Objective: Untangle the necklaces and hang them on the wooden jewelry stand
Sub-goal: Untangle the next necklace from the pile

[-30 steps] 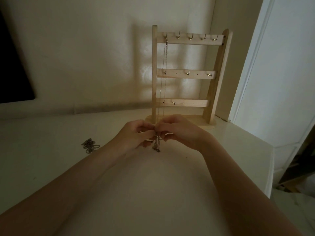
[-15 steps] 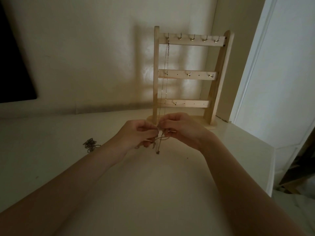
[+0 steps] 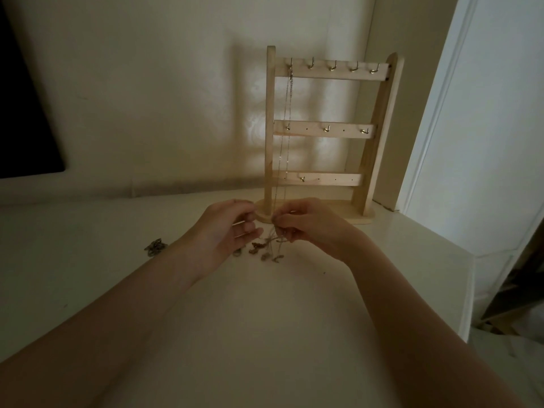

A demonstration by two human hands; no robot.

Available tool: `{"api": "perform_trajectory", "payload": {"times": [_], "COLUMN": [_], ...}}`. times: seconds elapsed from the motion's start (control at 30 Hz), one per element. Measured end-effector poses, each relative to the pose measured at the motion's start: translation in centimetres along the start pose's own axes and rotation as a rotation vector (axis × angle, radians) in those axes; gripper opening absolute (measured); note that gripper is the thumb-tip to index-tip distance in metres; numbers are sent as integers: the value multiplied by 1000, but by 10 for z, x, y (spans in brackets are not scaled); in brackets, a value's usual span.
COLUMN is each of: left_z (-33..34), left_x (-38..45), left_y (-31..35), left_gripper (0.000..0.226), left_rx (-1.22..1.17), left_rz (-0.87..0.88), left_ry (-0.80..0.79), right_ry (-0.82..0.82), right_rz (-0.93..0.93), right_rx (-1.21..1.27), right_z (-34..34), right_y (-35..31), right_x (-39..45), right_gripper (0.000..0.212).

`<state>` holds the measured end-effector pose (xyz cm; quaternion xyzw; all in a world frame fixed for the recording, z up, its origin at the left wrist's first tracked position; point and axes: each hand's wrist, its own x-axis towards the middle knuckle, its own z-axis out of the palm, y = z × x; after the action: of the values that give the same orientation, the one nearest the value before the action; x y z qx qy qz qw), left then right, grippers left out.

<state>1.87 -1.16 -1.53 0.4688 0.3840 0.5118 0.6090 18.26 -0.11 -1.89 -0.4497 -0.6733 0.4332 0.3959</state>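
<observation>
I have both hands low in front of the pale wooden three-rail jewelry stand with brass hooks (image 3: pixel 329 134), which stands on the cream tabletop (image 3: pixel 265 334) against the wall. My right hand (image 3: pixel 306 222) pinches a knot of thin gold-toned chain with small leaf-shaped charms (image 3: pixel 272 245) between thumb and fingertips; the charms dangle below and some seem to rest on the tabletop. My left hand (image 3: pixel 226 231) is beside it, fingers loosely curled toward the same strands. It seems to hold a fine strand at the thumb, but the light is too dim to be sure. One fine chain necklace (image 3: pixel 287 128) hangs from the leftmost top hook and runs down toward my fingers, so the tangle may be joined to it; I cannot tell. A second small heap of dark chain (image 3: pixel 155 248) lies on the tabletop, well apart to the left.

I judge these chains to be very light, limp and slippery, and easily kinked or snapped if pulled. The grip should be fingertip pinches right at the knot, teasing loops outward rather than tugging the free ends. The charms look likely to snag on the links, so I would hold just beside each one and feed it through slack.
</observation>
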Motion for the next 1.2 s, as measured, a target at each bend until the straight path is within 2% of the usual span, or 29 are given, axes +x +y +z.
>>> {"api": "perform_trajectory", "payload": {"times": [0.1, 0.2, 0.3, 0.43, 0.53, 0.67, 0.73, 0.87, 0.93, 1.03, 1.1, 1.2], "left_z": [0, 1, 5, 4, 2, 2, 4, -4, -15, -22, -19, -14], "left_x": [-1, -4, -5, -3, -1, -2, -4, 4, 9, 11, 9, 6], "left_y": [2, -3, -10, -13, -13, -14, -12, -1, 3, 6, 8, 3], "left_gripper": [16, 7, 12, 10, 8, 6, 8, 19, 21, 20, 18, 10], "left_rx": [15, 258, 420, 484, 430, 386, 333, -115, -256, -415, -356, 9], "left_rz": [3, 41, 72, 89, 65, 20, -10, -127, -119, -109, -107, -60], "left_ry": [-3, -48, -123, -149, -141, -227, -195, -18, 10, 27, 34, 29], "right_ry": [48, 48, 28, 2, 10, 18, 17, -28, -59, -70, -47, 25], "right_rz": [-20, -57, -97, -94, -85, -75, -66, -68, -59, -51, -64, -107], "right_rx": [89, 188, 254, 269, 287, 253, 245, 309, 344, 389, 439, 540], "right_z": [-2, 0, 0, -1, -1, -1, 0, -4, -5, -4, -4, -8], "right_y": [-1, -4, -6, -7, -7, -8, -7, -8, -8, -9, -10, -10], "right_x": [0, 0, -1, -2, -2, -3, -3, -3, -4, -6, -7, -5], "right_gripper": [12, 15, 14, 9, 8, 9, 10, 7, 5, 14, 18, 18]}}
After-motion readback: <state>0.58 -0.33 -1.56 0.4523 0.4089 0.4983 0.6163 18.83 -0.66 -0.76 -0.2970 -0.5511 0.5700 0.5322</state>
